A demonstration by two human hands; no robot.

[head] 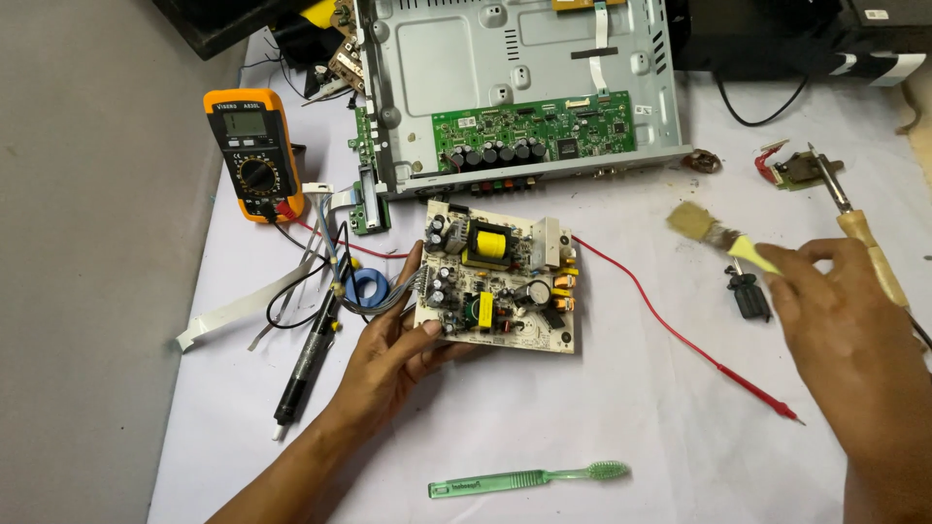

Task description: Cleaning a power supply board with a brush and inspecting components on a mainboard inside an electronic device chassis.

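Nearest me: green translucent plastic toothbrush (pixel 529 478), flat on the white cloth-covered table (pixel 621 427), untouched, well apart from both hands.

My left hand (pixel 388 354): fingers curled narrow around the lower-left edge of the cream rectangular power-supply circuit board (pixel 500 277), thumb on top near the small capacitors, other fingers under it. Board is tilted slightly, left side lifted off the cloth. Grey wire bundle with a blue ring core (pixel 367 288) hangs off the board's left side, just beside my thumb.

My right hand (pixel 845 320): fingers closed on the yellow handle of a small flat bristle paintbrush (pixel 714 233), bristles pointing left, in the air, apart from the board. Wooden-handled soldering iron (pixel 859 228) lies just behind that hand; whether it touches, can't tell.

Further out: red multimeter probe lead (pixel 680 335) runs across the cloth between my hands. Orange-cased digital multimeter (pixel 252 155) far left, black pen-shaped desoldering pump (pixel 306 364) beside my left forearm. Open grey metal chassis with a green circuit board (pixel 529 87) sits above.

Risks, as I judge them: one-edge grip is weak, so brush pressure could twist the board out of my fingers. Wire bundle could snag and strain its solder joints. Capacitors may hold charge near my thumb. The iron, if hot, is close to my right wrist.
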